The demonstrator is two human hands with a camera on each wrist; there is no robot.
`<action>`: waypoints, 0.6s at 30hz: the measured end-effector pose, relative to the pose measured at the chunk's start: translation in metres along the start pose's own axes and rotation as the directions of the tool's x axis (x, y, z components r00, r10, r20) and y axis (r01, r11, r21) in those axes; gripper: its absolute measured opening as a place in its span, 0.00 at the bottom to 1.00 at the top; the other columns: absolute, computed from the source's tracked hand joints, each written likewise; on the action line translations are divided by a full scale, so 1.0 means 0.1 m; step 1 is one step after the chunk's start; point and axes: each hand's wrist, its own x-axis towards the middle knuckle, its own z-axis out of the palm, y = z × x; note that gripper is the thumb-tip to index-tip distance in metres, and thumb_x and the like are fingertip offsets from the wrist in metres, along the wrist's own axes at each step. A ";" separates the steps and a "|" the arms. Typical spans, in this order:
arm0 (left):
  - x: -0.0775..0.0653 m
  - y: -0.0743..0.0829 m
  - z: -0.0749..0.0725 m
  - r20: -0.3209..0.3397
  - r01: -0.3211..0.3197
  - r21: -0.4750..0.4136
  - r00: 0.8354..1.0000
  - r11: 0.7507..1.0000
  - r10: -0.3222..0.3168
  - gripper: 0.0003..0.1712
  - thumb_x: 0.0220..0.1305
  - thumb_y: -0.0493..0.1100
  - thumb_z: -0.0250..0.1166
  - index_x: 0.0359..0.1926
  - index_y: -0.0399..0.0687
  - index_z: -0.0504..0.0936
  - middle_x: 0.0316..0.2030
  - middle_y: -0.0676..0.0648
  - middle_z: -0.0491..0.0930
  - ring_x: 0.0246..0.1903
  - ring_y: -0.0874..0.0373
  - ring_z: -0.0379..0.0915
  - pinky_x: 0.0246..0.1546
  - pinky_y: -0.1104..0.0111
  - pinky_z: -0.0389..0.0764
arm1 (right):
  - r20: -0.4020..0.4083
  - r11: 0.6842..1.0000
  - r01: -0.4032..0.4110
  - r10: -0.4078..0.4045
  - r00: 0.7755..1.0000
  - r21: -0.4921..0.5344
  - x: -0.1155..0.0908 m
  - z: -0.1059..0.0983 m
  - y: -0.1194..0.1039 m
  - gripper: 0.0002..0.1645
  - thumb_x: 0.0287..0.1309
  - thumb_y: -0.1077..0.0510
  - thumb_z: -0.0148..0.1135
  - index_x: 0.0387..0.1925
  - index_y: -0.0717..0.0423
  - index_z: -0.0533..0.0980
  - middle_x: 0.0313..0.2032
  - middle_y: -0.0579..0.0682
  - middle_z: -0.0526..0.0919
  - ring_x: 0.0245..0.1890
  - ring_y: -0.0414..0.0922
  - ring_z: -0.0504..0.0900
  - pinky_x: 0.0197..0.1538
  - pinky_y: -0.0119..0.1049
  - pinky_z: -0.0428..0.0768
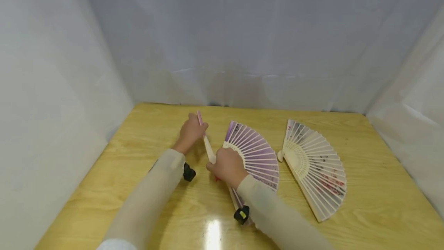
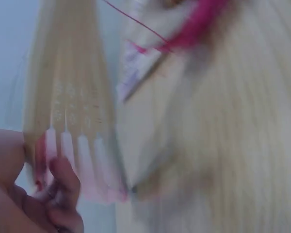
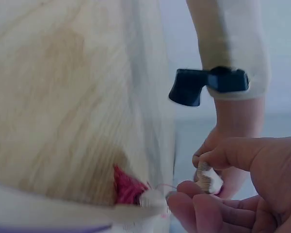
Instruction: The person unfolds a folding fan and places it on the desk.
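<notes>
Handling pink fan (image 1: 209, 147), narrowly spread, just left of purple fan (image 1: 258, 154).
Pinching cloth end (image 2: 92, 179) with left hand (image 1: 190, 130), gripping narrow end (image 1: 211, 155) with right hand (image 1: 229, 166); probably best to ease ribs (image 2: 70, 63) evenly, without twisting, keeping red tassel (image 3: 128, 188) clear. Noting wooden table (image 1: 145, 142) beneath purple fan, pale sheeting (image 1: 243, 38) behind it, floral fan (image 1: 313, 169) to its right.

R hand (image 1: 229, 167) hides pt of purple fan (image 1: 260, 153); pink tassel (image 2: 199, 24) blurred & cut off in L wrist view.
</notes>
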 end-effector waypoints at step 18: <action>-0.02 0.33 -0.10 0.002 -0.054 -0.555 0.998 0.830 0.066 0.26 0.70 0.44 0.59 0.58 0.39 0.57 0.39 0.35 0.78 0.23 0.58 0.76 0.29 0.60 0.85 | 0.141 0.756 -0.194 0.135 0.981 0.626 0.09 -0.20 0.32 0.25 0.53 0.62 0.71 0.47 0.61 0.67 0.24 0.54 0.85 0.19 0.43 0.82 0.27 0.38 0.83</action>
